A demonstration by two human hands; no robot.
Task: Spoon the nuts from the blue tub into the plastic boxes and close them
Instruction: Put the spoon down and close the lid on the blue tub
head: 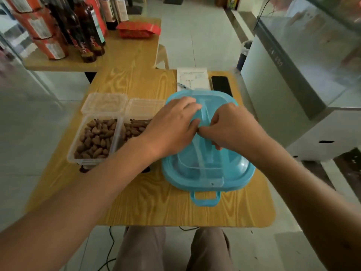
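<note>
Resting on the lidded blue tub (207,153) at the table's (156,202) right, the left hand (173,126) lies flat while the right hand's (232,126) grip pinches its smooth, probably slippery, stiff lid handle, the best hold.

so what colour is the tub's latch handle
Light blue, like the tub; the latch handle shows best in the head view.

Wooden table (156,202), light grain, rounded corners: blue tub (207,173) with lid on at right; two open clear boxes (93,141) of nuts side by side at left, their lids (105,103) lying behind them; paper sheet (193,78) and dark phone (221,86) at the far edge. Second wooden table (125,51) behind: dark bottles (86,32), orange cartons (43,26), red packet (138,29).
</note>
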